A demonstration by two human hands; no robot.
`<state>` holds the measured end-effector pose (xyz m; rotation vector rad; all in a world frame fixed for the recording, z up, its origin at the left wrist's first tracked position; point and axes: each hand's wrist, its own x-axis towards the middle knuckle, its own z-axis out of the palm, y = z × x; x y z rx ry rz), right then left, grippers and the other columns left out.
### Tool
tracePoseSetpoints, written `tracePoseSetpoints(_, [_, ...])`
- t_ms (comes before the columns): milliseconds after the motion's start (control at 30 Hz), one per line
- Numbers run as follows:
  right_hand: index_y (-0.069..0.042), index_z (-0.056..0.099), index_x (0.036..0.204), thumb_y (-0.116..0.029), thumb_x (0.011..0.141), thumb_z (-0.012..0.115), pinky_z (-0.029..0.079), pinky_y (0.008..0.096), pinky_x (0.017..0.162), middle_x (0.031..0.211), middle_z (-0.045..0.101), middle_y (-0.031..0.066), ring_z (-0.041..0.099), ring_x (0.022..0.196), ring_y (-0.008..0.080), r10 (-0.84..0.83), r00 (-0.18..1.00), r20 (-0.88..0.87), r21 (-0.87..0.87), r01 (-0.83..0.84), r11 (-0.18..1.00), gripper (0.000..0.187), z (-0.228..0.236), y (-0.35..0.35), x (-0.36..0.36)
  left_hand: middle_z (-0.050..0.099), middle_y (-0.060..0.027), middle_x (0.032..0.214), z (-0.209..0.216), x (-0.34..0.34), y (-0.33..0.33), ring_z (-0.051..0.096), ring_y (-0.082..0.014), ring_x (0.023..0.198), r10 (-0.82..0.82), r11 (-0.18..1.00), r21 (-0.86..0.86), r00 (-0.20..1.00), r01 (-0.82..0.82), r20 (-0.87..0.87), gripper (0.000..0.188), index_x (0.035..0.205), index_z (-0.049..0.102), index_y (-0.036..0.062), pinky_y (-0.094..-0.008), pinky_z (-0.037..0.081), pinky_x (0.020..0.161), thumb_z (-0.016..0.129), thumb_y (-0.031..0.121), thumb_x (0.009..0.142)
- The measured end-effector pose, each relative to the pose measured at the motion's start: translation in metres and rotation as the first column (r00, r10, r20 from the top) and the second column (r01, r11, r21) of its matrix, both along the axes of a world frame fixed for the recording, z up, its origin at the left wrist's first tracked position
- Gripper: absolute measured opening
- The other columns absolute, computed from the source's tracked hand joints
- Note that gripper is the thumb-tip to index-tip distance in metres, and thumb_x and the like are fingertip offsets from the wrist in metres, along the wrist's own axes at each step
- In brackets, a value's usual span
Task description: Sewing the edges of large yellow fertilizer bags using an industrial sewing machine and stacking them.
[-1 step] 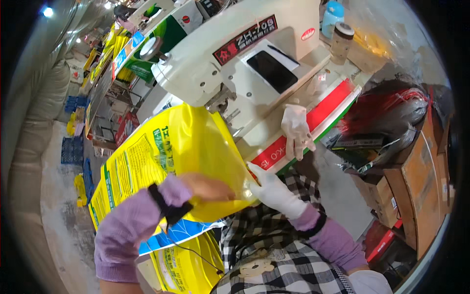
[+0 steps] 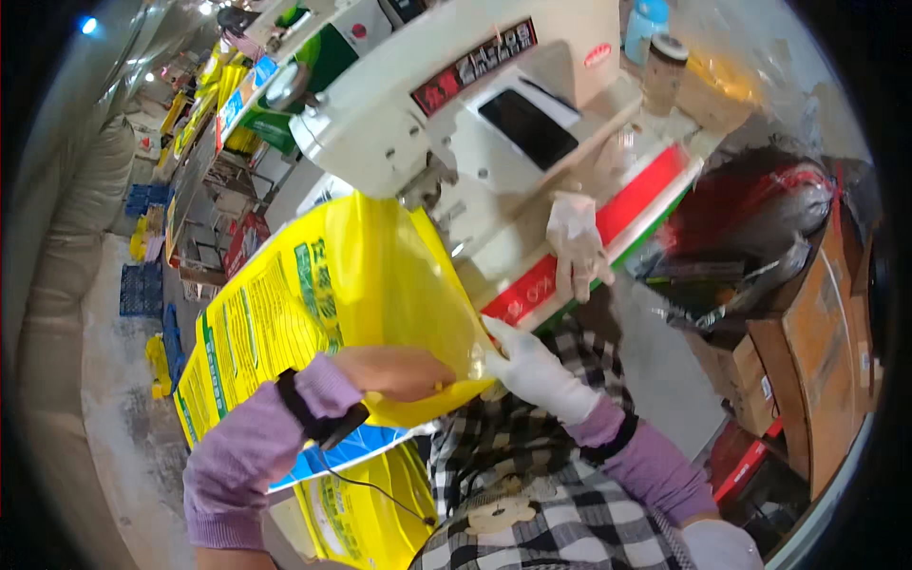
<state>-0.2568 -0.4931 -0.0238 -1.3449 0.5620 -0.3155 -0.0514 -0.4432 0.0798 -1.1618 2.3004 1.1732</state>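
A large yellow printed plastic bag (image 2: pixel 380 275) lies tilted across the front of a white industrial sewing machine (image 2: pixel 380 142), its upper edge near the needle area. My bare left hand (image 2: pixel 399 371) is closed over the bag's near side, fingers curled on the film and fingertips partly hidden. At the bag's right corner, my right hand (image 2: pixel 537 373) in a white glove pinches the edge between thumb and fingers. Below my left forearm are a blue-and-white sheet or bag (image 2: pixel 328 463) and more yellow bags (image 2: pixel 366 508).
A phone (image 2: pixel 528 128) rests on the machine bed. An empty white glove (image 2: pixel 576 242) hangs over the red-striped table edge (image 2: pixel 646 199). Behind stand a lidded jar (image 2: pixel 663 81) and a blue bottle (image 2: pixel 646 28). Cardboard boxes (image 2: pixel 807 351) and plastic-wrapped bundles (image 2: pixel 750 214) are at right.
My left hand and wrist have shifted slightly downward against the yellow bag. My right hand keeps its hold at the corner. The view is a little blurred now.
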Motion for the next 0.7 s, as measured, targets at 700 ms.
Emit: tracePoseSetpoints(700, [0.002, 0.027, 0.146, -0.016, 0.087, 0.047, 0.048, 0.0438, 0.049, 0.067, 0.064, 0.0141, 0.062, 0.057, 0.0315, -0.091, 0.852, -0.515, -0.664, -0.330, 0.671, 0.066, 0.009, 0.002, 0.026, 0.063, -0.0046, 0.071, 0.056, -0.030, -0.019, 0.060, -0.0271, 0.070, 0.077, 0.854, -0.519, 0.982, 0.023, 0.171, 0.022, 0.072, 0.068, 0.0144, -0.0402, 0.044, 0.072, 0.072, 0.036, 0.070])
